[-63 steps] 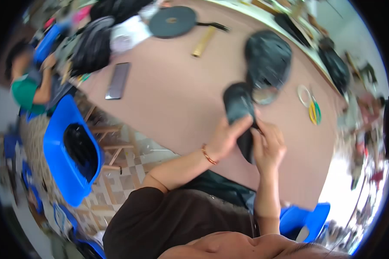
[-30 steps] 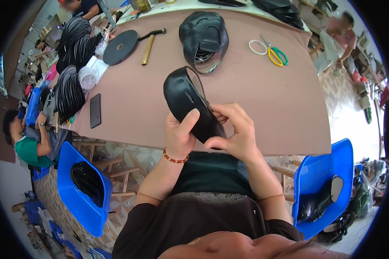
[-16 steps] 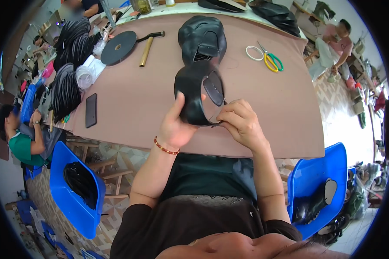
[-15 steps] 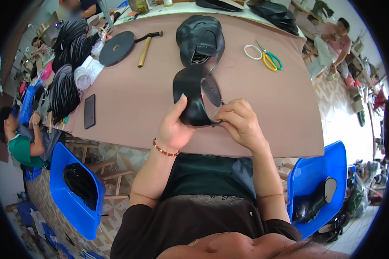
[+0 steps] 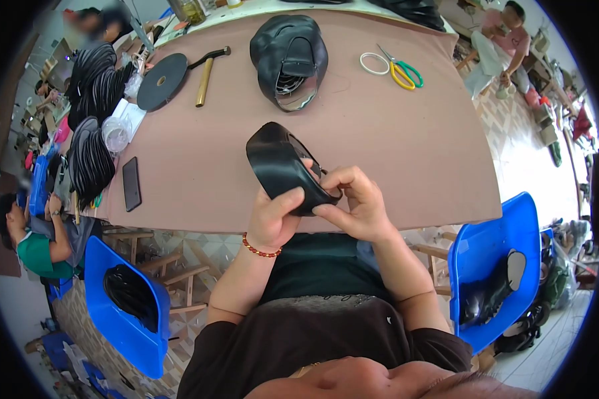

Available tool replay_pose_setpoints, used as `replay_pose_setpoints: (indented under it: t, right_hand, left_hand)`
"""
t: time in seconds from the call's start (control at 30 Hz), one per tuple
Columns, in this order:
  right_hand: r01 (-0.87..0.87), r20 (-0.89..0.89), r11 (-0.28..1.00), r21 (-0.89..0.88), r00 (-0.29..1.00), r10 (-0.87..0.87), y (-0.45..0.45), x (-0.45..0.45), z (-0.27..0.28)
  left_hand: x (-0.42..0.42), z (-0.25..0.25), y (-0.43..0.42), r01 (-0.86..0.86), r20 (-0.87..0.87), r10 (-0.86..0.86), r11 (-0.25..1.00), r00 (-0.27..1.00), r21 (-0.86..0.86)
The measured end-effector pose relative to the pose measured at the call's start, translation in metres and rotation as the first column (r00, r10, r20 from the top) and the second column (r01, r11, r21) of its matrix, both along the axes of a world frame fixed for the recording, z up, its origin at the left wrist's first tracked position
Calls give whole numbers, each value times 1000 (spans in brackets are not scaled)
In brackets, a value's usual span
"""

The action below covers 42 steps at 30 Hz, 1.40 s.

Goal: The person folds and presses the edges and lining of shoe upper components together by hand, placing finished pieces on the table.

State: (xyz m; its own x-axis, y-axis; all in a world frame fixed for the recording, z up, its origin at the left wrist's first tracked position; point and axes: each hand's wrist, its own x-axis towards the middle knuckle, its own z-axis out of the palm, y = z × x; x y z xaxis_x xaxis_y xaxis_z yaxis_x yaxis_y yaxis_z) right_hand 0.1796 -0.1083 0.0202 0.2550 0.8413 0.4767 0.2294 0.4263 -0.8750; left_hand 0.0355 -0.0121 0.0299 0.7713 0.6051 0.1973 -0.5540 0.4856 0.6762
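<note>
I've left fingers clasping the black piece, right fingers pinching its edge; support firmly, I'd say, pinch lightly.

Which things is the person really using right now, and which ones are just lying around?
Part of the job:
black piece in the left hand, the right hand at its edge
perhaps the bunched black bundle

Seem just lying about, untouched:
hammer
scissors
white ring
phone
dark roll

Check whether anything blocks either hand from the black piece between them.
Nothing visible does: the left hand grips the black piece directly, and the right hand touches its near end. The scissors lie well apart.
</note>
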Motion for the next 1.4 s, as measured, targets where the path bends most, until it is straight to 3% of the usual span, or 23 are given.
replay_pose_setpoints:
  t: [0.07, 0.13, 0.17, 0.23, 0.3, 0.33, 0.43, 0.47, 0.57, 0.67, 0.77, 0.8, 0.9, 0.97, 1.17, 1.27, 1.3, 1.33, 1.4]
  right_hand:
    - [-47, -24, 999, 11, 999, 48, -9, 9, -7]
    - [-27, -95, 1000, 4, 995, 28, -16, 7, -9]
    - [16, -84, 993, -120, 996, -27, -22, 4, -9]
    - [101, -48, 927, -361, 991, -127, -32, -2, -13]
    - [101, -16, 941, -324, 994, -112, -36, -2, -25]
    - [92, 14, 952, -293, 996, -92, -38, 1, -29]
    - [85, 79, 967, -241, 995, -67, -40, 2, -31]
    - [86, 99, 970, -229, 993, -65, -39, 1, -30]
    - [176, -110, 980, -97, 976, -186, -34, -12, -35]
    - [287, 41, 958, 15, 957, -288, -27, -16, -32]
    - [355, 72, 931, 79, 930, -361, -22, -15, -31]
    - [375, 81, 925, 66, 922, -379, -22, -16, -30]
    - [429, 121, 903, 26, 895, -429, -22, -18, -26]
    - [465, 159, 885, -4, 874, -459, -22, -20, -21]
    - [444, 285, 888, 121, 841, -460, -9, -19, -8]
    - [522, 392, 839, 153, 747, -537, 0, -8, -1]
    - [590, 283, 807, 28, 769, -573, 4, 1, 4]
    - [560, -6, 821, -108, 826, -564, 5, 11, 9]
    - [423, -9, 904, -65, 906, -424, -4, 24, 29]
  left_hand:
    - [-1, -19, -2, 11, -9, -10, 996, 1000, 93]
    - [-3, -32, -10, 24, -145, 15, 964, 989, 264]
    - [-2, -36, -14, 48, -213, 28, 938, 977, 343]
    - [-6, -46, -22, 72, -234, -1, 953, 972, 295]
    - [-10, -63, -21, 65, -243, 3, 960, 970, 271]
    - [-5, -63, -24, -22, -130, 52, 976, 990, 218]
    - [-7, -62, -15, 101, -78, -100, 995, 992, 8]
    - [-9, -64, -13, 120, -111, -111, 990, 988, 79]
    - [-6, -52, -16, 136, -89, -132, 990, 987, 41]
    - [-3, -45, -19, 126, -39, -124, 992, 991, 32]
    - [-1, -46, -21, 44, -51, -37, 988, 998, 151]
    - [-1, -44, -21, 44, -71, -35, 991, 997, 129]
    - [-1, -41, -21, -25, -127, 65, 956, 990, 291]
    - [1, -41, -23, -83, -130, 132, 941, 983, 329]
    - [-2, -27, -28, -209, -152, 291, 890, 945, 405]
    - [-13, -23, -38, -242, -204, 357, 866, 911, 438]
    - [-16, -22, -42, -247, -227, 376, 860, 898, 447]
    - [-13, -24, -46, -340, -144, 479, 775, 866, 532]
    - [-19, -20, -41, -331, -280, 472, 840, 836, 429]
